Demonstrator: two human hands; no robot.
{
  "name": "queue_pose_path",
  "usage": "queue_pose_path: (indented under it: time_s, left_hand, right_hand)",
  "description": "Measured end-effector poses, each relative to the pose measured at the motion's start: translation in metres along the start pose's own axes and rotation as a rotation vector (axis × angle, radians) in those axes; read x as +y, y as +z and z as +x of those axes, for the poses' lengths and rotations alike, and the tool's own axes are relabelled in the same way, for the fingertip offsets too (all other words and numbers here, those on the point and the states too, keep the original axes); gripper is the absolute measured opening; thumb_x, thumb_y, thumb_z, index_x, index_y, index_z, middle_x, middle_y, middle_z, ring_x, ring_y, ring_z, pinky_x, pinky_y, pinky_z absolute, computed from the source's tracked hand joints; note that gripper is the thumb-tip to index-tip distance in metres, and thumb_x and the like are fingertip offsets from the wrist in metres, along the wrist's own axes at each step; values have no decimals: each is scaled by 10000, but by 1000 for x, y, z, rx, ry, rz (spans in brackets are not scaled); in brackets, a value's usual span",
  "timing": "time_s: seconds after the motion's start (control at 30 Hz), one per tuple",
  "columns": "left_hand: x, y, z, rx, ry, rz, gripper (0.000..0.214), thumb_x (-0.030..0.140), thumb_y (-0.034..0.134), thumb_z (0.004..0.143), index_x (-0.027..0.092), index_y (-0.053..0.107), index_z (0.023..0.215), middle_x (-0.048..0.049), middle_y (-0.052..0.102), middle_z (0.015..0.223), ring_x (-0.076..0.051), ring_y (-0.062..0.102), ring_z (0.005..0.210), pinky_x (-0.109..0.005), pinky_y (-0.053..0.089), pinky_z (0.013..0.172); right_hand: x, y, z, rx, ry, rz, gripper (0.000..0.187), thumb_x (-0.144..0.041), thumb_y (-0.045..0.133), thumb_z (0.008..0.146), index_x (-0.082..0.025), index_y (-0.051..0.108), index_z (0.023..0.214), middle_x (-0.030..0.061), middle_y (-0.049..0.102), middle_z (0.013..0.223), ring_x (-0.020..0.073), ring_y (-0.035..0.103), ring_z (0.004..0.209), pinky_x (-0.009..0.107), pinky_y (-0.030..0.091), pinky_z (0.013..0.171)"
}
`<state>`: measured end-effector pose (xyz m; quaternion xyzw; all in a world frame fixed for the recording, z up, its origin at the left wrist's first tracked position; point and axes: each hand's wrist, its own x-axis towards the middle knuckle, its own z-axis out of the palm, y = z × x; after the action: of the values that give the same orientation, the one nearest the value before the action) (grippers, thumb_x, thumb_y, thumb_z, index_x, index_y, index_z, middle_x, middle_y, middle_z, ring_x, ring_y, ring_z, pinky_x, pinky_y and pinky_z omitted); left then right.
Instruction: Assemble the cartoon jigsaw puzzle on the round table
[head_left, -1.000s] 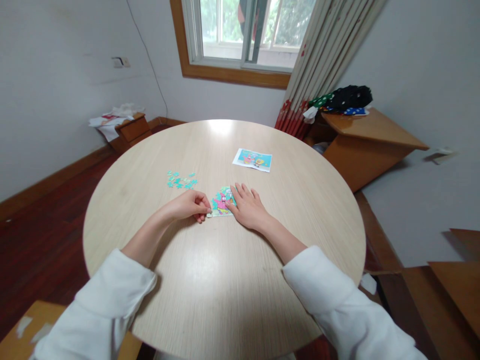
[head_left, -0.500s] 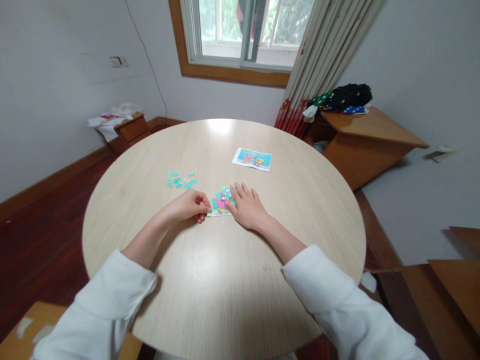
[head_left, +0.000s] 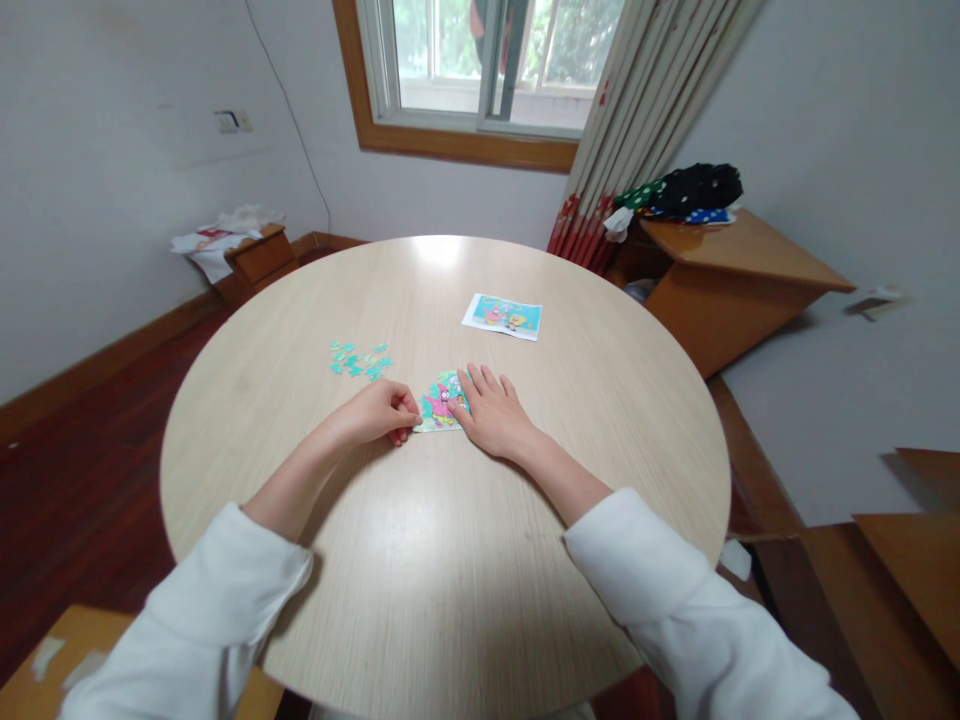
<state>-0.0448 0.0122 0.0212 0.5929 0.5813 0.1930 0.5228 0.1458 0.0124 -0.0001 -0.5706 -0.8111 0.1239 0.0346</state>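
A partly built cartoon puzzle [head_left: 441, 403] lies on the round wooden table [head_left: 450, 560]. My right hand [head_left: 495, 415] rests flat on the puzzle's right side, fingers stretched out. My left hand [head_left: 381, 411] is curled, its fingertips pinched at the puzzle's lower left edge; whether a piece sits under them is hidden. Several loose teal puzzle pieces [head_left: 358, 360] lie to the left, apart from both hands. A printed reference picture [head_left: 502, 316] lies farther back on the table.
A wooden desk [head_left: 731, 270] with dark clothes stands at the right by a curtain [head_left: 637, 120]. A small cabinet [head_left: 255, 255] with papers is at the back left. Cardboard [head_left: 900, 560] lies on the floor at the right.
A small pale piece that showed by my left fingertips a second ago is no longer visible; the left hand has closed in against the puzzle's edge. The right hand stays put.
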Motion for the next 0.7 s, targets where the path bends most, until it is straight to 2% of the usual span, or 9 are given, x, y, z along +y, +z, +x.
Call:
queue_pose_path:
  time_s: [0.7]
  left_hand:
    - [-5,1,4,31,26,60,139,155,638,691,168,522,614,34,547,446,-104,515,388,-213,412,410]
  right_hand:
    - [-3,-4,-1,-15,10,13,654,-479,221,957,-104,200,1492,117,156,1567,273,112,1450,470,91,1162]
